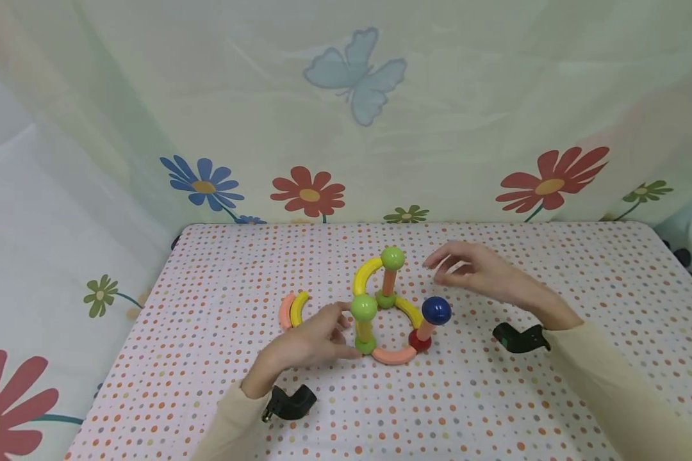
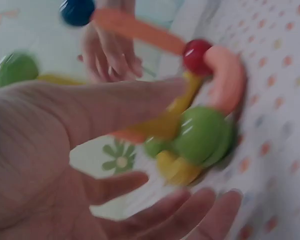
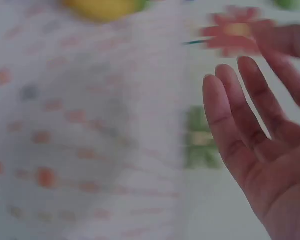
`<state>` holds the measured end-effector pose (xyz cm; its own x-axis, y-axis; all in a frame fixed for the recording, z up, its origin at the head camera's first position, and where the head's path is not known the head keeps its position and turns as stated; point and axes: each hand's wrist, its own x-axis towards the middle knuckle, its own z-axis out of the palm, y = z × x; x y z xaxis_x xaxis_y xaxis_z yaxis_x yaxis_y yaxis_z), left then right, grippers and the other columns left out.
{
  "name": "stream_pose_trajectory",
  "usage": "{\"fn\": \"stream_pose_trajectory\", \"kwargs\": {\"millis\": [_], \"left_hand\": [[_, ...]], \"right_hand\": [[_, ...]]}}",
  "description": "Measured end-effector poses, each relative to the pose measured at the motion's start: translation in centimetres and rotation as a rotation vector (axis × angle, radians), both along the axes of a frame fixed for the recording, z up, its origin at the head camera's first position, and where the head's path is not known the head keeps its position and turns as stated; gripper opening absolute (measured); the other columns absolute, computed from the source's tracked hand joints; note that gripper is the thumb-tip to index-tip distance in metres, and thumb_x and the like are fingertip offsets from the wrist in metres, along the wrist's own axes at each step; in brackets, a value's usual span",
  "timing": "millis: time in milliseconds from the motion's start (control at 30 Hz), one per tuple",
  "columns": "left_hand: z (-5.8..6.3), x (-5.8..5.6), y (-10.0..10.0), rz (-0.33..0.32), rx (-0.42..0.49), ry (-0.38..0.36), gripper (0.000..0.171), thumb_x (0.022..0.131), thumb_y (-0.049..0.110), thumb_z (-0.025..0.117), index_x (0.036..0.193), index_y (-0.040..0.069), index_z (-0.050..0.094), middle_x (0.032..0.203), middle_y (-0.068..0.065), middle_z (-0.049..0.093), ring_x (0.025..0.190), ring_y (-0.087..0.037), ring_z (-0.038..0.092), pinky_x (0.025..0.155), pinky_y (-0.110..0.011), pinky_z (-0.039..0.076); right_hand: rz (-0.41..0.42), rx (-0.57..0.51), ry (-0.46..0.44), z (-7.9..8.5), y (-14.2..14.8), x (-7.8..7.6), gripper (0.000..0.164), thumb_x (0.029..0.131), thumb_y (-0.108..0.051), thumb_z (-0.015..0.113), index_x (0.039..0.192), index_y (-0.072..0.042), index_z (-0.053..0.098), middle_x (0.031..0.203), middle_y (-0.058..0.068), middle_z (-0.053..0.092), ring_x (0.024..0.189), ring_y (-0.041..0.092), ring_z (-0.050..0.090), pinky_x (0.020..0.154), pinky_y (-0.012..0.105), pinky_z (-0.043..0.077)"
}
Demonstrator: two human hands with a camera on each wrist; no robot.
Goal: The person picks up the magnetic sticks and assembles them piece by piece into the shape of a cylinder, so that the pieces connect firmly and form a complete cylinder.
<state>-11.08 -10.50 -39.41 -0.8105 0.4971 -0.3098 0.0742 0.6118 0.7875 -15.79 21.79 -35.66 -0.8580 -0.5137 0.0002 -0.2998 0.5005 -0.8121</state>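
Note:
Magnetic balls and rods form a three-post toy frame. Its left post has a green top ball (image 1: pixel 364 308), a yellow rod (image 1: pixel 364 331) and a green base ball (image 1: pixel 366 346). The right post carries a blue ball (image 1: pixel 436 310) on a leaning pink rod (image 1: pixel 426 330) above a red ball (image 1: pixel 420 340). At the back, another green ball (image 1: pixel 393 258) tops an orange rod (image 1: pixel 389 282). My left hand (image 1: pixel 314 339) is beside the left post, fingers spread and gripping nothing; whether the thumb touches the base ball I cannot tell. Right of the back post hovers my empty right hand (image 1: pixel 484 272), fingers loosely bent.
Curved yellow (image 1: pixel 408 312) and pink (image 1: pixel 395 356) pieces join the bases; a yellow arc (image 1: pixel 364 276) spans the left and back tops. Loose pink (image 1: pixel 286 312) and yellow (image 1: pixel 296 308) arcs lie left of the frame, partly behind the left hand. A dotted cloth (image 1: pixel 438 410) covers the table.

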Motion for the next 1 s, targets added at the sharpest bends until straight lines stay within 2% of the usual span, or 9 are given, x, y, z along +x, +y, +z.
{"fn": "stream_pose_trajectory", "kwargs": {"millis": [100, 200, 333, 467, 567, 700, 833, 1000], "left_hand": [[-1.0, 1.5, 1.7, 0.041, -0.033, 0.015, 0.082, 0.091, 0.034, 0.084, 0.150, -0.005, 0.043, 0.117, -0.014, 0.053, 0.098, -0.022, 0.055, 0.079, -0.036, 0.050], [-1.8, 2.5, 3.5, 0.122, -0.036, 0.056, 0.080, 0.090, 0.042, 0.083, 0.145, -0.004, 0.047, 0.118, -0.016, 0.048, 0.102, -0.025, 0.050, 0.085, -0.045, 0.050], [-2.7, 3.3, 4.9, 0.206, -0.014, 0.120, 0.071, 0.091, 0.032, 0.084, 0.143, -0.002, 0.050, 0.124, -0.018, 0.045, 0.109, -0.028, 0.047, 0.092, -0.051, 0.051], [-3.3, 3.3, 5.3, 0.261, 0.006, 0.160, 0.069, 0.091, 0.020, 0.084, 0.146, -0.003, 0.050, 0.129, -0.020, 0.044, 0.113, -0.030, 0.050, 0.096, -0.052, 0.052], [-3.2, 3.0, 5.1, 0.255, 0.028, 0.171, 0.068, 0.090, 0.017, 0.084, 0.146, -0.004, 0.050, 0.128, -0.021, 0.044, 0.109, -0.030, 0.052, 0.093, -0.051, 0.053], [-3.2, 2.0, 4.7, 0.221, 0.063, 0.162, 0.058, 0.091, 0.010, 0.082, 0.141, -0.004, 0.055, 0.120, -0.016, 0.044, 0.097, -0.024, 0.051, 0.079, -0.035, 0.052], [-3.4, 0.4, 4.4, 0.183, 0.073, 0.156, 0.045, 0.093, 0.007, 0.079, 0.133, -0.004, 0.061, 0.111, -0.011, 0.046, 0.091, -0.020, 0.048, 0.070, -0.026, 0.044], [-3.7, -2.2, 4.1, 0.125, 0.066, 0.219, 0.037, 0.093, 0.007, 0.079, 0.126, -0.006, 0.066, 0.108, -0.011, 0.052, 0.092, -0.019, 0.049, 0.074, -0.026, 0.044]], "right_hand": [[0.102, 0.036, -0.081, -3.7, -1.0, -0.7, 0.039, 0.095, -0.005, 0.076, 0.130, 0.003, 0.063, 0.129, 0.021, 0.061, 0.111, 0.031, 0.062, 0.095, 0.046, 0.055], [0.144, 0.010, -0.095, -5.8, -2.4, -0.8, 0.044, 0.093, -0.008, 0.079, 0.132, 0.003, 0.061, 0.127, 0.020, 0.059, 0.111, 0.034, 0.061, 0.094, 0.049, 0.053], [0.181, -0.014, -0.063, -6.8, -4.1, -0.6, 0.034, 0.094, -0.008, 0.078, 0.123, 0.000, 0.062, 0.126, 0.018, 0.063, 0.104, 0.027, 0.063, 0.087, 0.038, 0.053], [0.189, 0.000, -0.043, -7.0, -4.9, -0.7, 0.023, 0.094, -0.004, 0.076, 0.112, -0.004, 0.063, 0.126, 0.017, 0.068, 0.097, 0.021, 0.063, 0.082, 0.030, 0.051], [0.162, 0.006, -0.063, -6.9, -4.7, -0.7, 0.021, 0.093, -0.003, 0.076, 0.109, -0.004, 0.063, 0.122, 0.015, 0.069, 0.095, 0.021, 0.061, 0.081, 0.030, 0.050], [0.103, 0.019, -0.120, -6.8, -3.9, -0.1, 0.021, 0.093, -0.003, 0.076, 0.110, -0.003, 0.063, 0.119, 0.013, 0.065, 0.093, 0.022, 0.058, 0.079, 0.028, 0.049], [0.055, 0.019, -0.097, -6.8, -3.2, 1.0, 0.021, 0.093, 0.000, 0.074, 0.110, -0.002, 0.062, 0.118, 0.014, 0.064, 0.091, 0.022, 0.058, 0.076, 0.026, 0.051], [-0.006, 0.007, -0.060, -6.9, -2.7, 2.9, 0.027, 0.092, -0.003, 0.077, 0.114, -0.001, 0.061, 0.114, 0.012, 0.064, 0.087, 0.017, 0.059, 0.072, 0.025, 0.054]]}}
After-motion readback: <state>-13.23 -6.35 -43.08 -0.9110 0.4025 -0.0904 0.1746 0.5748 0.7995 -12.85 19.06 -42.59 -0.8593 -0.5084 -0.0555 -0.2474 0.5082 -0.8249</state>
